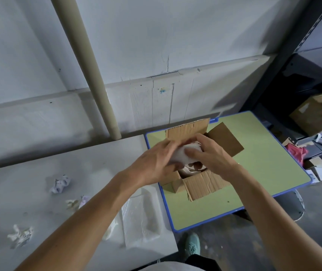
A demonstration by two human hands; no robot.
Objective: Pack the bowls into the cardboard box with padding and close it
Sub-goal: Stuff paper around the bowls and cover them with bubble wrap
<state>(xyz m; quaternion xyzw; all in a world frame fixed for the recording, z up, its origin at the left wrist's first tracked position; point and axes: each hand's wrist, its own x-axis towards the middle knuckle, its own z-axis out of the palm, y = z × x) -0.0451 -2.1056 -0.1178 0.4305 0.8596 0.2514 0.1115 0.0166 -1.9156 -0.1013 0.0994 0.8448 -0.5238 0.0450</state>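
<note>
The cardboard box [201, 184] sits just right of frame centre on a green, blue-edged table [263, 173]. Its corrugated flaps stand open, and a pale bowl [190, 170] is partly visible inside. Above the opening, the left hand [154, 163] and right hand [213, 153] hold a white wad of padding [181, 154], with fingers [193, 152] curled round it. The box's far flap is close to the wall. Bare green surface lies to the right and lower right, and a grey table [29, 192] with crumpled paper [60, 183] adjoins on the left.
</note>
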